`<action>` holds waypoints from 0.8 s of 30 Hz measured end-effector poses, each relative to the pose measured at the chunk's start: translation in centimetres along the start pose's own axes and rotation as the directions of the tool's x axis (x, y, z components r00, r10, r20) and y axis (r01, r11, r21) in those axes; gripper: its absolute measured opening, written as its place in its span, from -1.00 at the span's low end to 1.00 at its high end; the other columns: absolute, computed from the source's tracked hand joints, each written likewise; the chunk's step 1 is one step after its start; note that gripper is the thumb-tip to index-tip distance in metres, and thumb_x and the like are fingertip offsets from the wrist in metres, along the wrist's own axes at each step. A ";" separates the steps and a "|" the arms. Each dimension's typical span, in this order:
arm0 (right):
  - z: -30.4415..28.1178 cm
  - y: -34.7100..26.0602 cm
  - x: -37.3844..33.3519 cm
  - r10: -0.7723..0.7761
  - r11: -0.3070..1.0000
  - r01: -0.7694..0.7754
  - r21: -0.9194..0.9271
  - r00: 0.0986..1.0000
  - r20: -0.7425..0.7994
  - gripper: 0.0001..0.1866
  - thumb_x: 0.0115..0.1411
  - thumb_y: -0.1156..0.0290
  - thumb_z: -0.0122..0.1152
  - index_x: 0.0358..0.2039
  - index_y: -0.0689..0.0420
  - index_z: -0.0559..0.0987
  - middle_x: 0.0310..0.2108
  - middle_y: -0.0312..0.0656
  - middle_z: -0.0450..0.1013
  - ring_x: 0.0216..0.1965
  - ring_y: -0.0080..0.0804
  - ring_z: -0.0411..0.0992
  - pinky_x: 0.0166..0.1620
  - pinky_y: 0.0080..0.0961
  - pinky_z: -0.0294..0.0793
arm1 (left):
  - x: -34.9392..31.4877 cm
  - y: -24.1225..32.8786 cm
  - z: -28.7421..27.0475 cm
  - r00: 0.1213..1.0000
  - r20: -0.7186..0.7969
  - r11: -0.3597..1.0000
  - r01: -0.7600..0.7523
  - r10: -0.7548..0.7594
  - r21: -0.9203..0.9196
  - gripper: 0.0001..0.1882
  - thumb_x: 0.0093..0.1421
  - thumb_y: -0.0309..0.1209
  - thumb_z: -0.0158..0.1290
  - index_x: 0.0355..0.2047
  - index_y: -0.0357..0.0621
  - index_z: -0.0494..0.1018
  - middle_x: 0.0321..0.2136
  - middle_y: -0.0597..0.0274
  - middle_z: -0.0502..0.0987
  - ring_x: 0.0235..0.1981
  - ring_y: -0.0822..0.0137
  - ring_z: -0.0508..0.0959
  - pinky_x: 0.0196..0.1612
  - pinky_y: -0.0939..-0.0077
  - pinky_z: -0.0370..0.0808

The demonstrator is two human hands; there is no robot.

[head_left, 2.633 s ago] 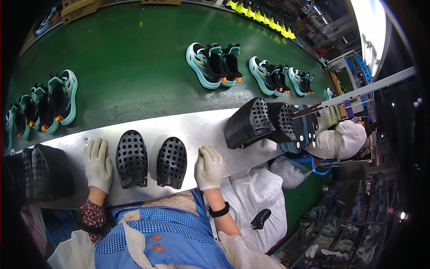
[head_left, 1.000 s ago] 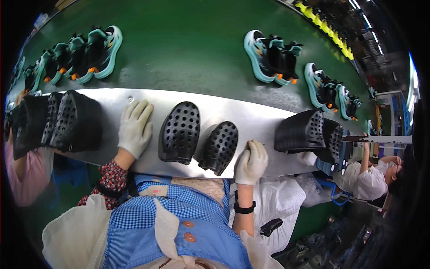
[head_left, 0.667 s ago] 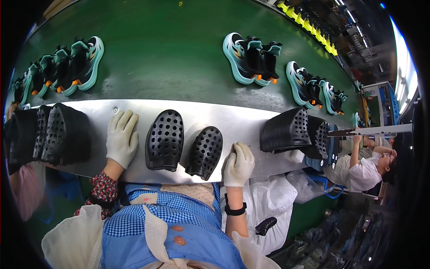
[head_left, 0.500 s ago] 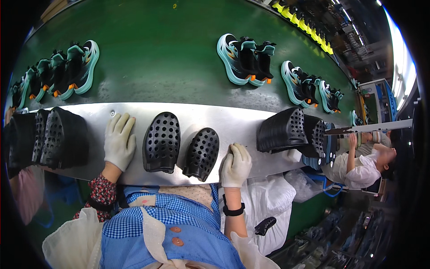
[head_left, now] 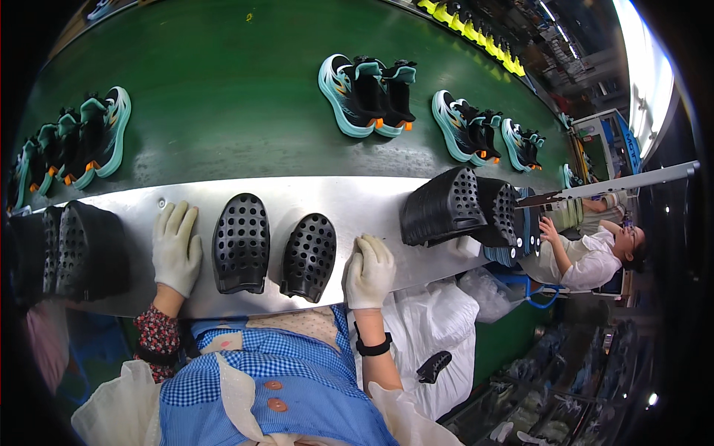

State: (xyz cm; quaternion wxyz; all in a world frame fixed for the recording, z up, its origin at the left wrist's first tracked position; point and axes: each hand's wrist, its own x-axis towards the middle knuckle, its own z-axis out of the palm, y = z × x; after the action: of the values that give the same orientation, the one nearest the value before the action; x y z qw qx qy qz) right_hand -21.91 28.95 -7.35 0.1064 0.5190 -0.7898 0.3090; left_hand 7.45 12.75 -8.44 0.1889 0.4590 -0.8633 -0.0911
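Observation:
Two black perforated toe-shaped shoe inserts, the left one (head_left: 242, 245) larger and the right one (head_left: 309, 256) tilted slightly, lie side by side on a metal shelf (head_left: 297, 191). My left hand (head_left: 177, 253), in a pale glove, rests flat beside the larger insert, its fingers stretched out and holding nothing. To the right of the smaller insert, my right hand (head_left: 370, 273), gloved too, lies on the shelf with fingers loosely bent. Nothing shows in it, and it is apart from the insert.
Stacks of black inserts stand left (head_left: 82, 249) and right (head_left: 446, 208) on the shelf. Beyond is a green conveyor belt (head_left: 223, 89) bearing pairs of teal-and-black sneakers (head_left: 364, 97). A person (head_left: 595, 253) sits at the right. White sacking (head_left: 435, 334) holds a loose black insert (head_left: 433, 367).
My view has swung a little, so most things appear farther left. Both hands keep their places beside the inserts. The person at the right has shifted their head and hand.

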 end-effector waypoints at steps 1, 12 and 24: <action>0.0 0.1 0.0 0.001 1.000 -0.001 -0.002 1.000 -0.002 -0.91 0.04 0.61 0.14 -0.41 0.29 0.58 -0.31 0.03 0.54 -0.24 0.04 0.49 -0.11 -0.16 0.47 | 0.0 0.1 0.0 1.000 0.002 1.000 0.006 -0.006 -0.002 -0.52 0.05 -0.48 -0.01 0.05 -0.20 0.42 0.11 -0.01 0.36 0.20 -0.09 0.25 0.28 0.07 0.15; -0.2 0.7 0.1 0.014 1.000 -0.014 -0.014 1.000 0.009 -0.90 0.05 0.59 0.14 -0.41 0.30 0.59 -0.31 0.03 0.55 -0.22 0.04 0.50 -0.08 -0.17 0.46 | 0.1 0.5 0.2 1.000 0.001 1.000 -0.011 0.011 0.001 -0.51 0.06 -0.47 -0.01 0.06 -0.20 0.41 0.11 -0.02 0.35 0.20 -0.09 0.24 0.29 0.02 0.10; -0.5 1.5 0.1 0.025 1.000 -0.025 -0.016 1.000 0.008 -0.91 0.06 0.58 0.14 -0.41 0.29 0.58 -0.31 0.02 0.55 -0.21 0.03 0.49 -0.07 -0.17 0.46 | 0.3 1.3 0.6 1.000 0.001 1.000 -0.012 0.012 0.011 -0.51 0.06 -0.46 -0.01 0.07 -0.19 0.40 0.11 -0.03 0.36 0.19 -0.09 0.25 0.29 0.02 0.10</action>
State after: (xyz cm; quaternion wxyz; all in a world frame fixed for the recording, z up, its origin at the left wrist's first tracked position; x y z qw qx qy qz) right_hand -23.32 29.57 -7.50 0.1032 0.5094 -0.7992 0.3019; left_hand 6.04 13.22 -8.46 0.1863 0.4549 -0.8666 -0.0855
